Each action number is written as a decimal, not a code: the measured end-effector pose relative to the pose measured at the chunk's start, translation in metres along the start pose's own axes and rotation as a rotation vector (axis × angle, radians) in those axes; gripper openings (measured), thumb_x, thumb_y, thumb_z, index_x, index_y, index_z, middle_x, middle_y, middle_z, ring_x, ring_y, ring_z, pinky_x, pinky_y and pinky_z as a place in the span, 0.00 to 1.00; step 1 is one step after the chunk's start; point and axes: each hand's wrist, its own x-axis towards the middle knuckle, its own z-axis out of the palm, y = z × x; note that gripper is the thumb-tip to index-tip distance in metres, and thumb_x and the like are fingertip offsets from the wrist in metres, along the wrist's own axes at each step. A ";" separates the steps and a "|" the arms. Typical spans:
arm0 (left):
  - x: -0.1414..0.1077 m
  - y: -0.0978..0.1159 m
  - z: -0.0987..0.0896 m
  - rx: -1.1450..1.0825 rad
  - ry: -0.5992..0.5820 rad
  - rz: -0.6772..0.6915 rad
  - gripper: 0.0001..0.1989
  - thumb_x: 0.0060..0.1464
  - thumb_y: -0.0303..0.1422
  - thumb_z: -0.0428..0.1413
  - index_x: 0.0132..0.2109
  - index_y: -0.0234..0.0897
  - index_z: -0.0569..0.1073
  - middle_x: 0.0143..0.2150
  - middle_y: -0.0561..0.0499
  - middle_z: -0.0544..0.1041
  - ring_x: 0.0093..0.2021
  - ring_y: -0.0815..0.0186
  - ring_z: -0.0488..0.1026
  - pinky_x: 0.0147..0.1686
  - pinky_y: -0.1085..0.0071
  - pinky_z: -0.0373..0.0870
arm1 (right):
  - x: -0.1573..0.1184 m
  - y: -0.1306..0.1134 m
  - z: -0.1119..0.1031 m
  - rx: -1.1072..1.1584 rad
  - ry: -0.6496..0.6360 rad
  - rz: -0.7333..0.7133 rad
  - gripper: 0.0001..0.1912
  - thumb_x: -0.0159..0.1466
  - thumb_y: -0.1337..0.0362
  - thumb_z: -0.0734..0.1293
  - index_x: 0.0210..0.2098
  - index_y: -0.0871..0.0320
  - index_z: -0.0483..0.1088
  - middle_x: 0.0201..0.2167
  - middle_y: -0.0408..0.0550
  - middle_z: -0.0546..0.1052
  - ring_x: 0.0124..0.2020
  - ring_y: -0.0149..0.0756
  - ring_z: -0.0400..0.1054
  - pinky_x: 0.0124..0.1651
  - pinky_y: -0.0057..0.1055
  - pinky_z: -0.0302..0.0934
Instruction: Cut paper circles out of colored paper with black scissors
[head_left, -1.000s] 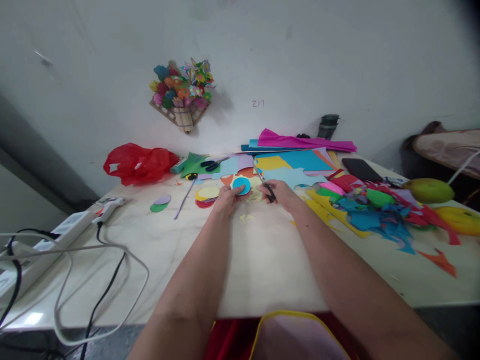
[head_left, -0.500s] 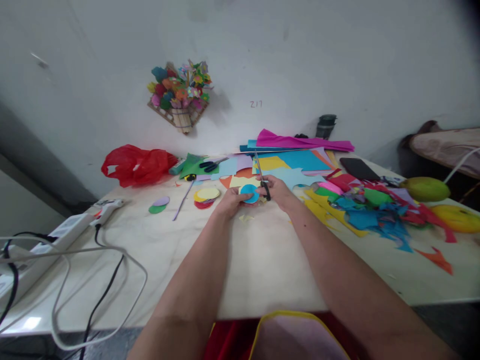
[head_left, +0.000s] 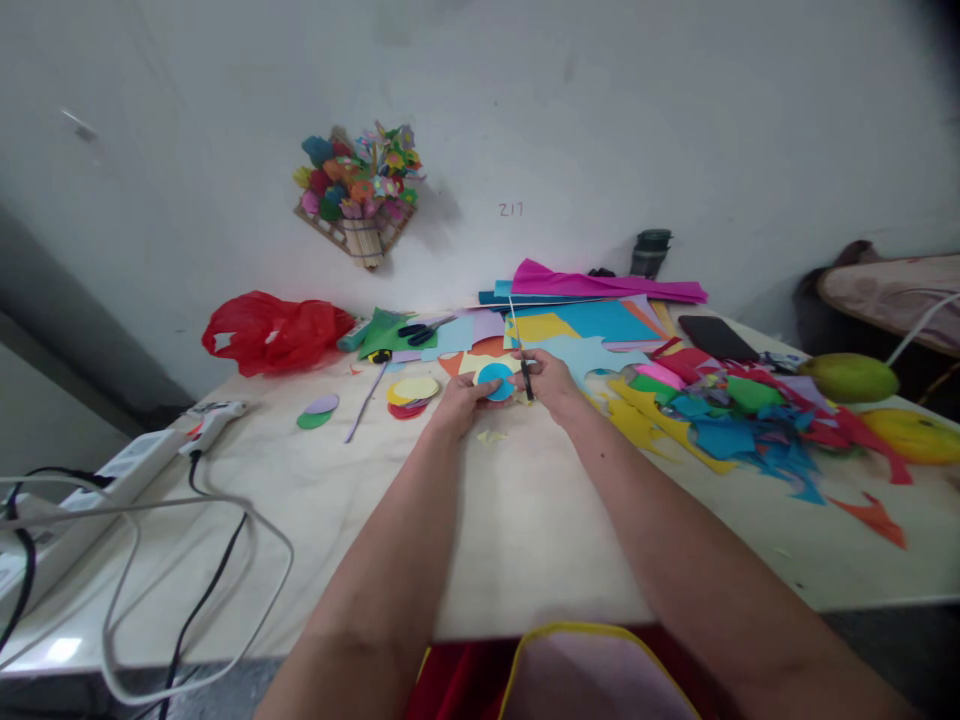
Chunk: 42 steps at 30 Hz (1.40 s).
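Pinched in my left hand (head_left: 459, 404) is a round blue paper disc (head_left: 495, 382), its thumb lying over the disc's left side. My right hand (head_left: 551, 382) grips black-handled scissors (head_left: 525, 372), their blades pointing up and away from me, and its fingertips are close to the disc's right edge. Small pale yellow scraps (head_left: 492, 436) lie on the table below the disc. To the left rest a pile of yellow and red paper discs (head_left: 415, 391) and a purple disc (head_left: 322, 403) over a green one (head_left: 314, 419).
Colored sheets (head_left: 600, 325) and a second pair of scissors (head_left: 422, 330) lie behind my hands. At left are a red plastic bag (head_left: 274, 332), a power strip (head_left: 142, 455) and looped cables. Paper scraps (head_left: 724, 437), a phone (head_left: 718, 338) and a mango (head_left: 847, 377) are at right.
The blue disc has shifted slightly left and looks more fully exposed. The scissors have turned a little in my right hand, their handles now seen more edge-on.
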 end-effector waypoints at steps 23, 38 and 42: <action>0.006 -0.001 -0.008 -0.039 0.142 0.130 0.22 0.34 0.38 0.71 0.36 0.30 0.76 0.31 0.44 0.80 0.33 0.56 0.80 0.33 0.66 0.76 | -0.013 -0.011 -0.009 -0.194 -0.260 0.083 0.19 0.55 0.51 0.73 0.26 0.59 0.65 0.19 0.43 0.72 0.16 0.25 0.63 0.15 0.22 0.46; 0.007 0.001 -0.005 -0.175 0.205 0.169 0.20 0.27 0.35 0.72 0.31 0.30 0.78 0.30 0.45 0.80 0.39 0.52 0.80 0.47 0.55 0.75 | -0.016 -0.012 -0.007 -0.252 -0.319 0.144 0.15 0.58 0.55 0.69 0.25 0.59 0.66 0.19 0.44 0.72 0.16 0.25 0.64 0.14 0.22 0.44; 0.006 0.003 -0.003 -0.182 0.221 0.164 0.19 0.29 0.32 0.71 0.32 0.30 0.77 0.30 0.44 0.80 0.41 0.50 0.79 0.47 0.55 0.74 | -0.016 -0.011 -0.006 -0.249 -0.318 0.160 0.14 0.59 0.56 0.69 0.26 0.59 0.66 0.19 0.44 0.72 0.16 0.25 0.64 0.14 0.22 0.44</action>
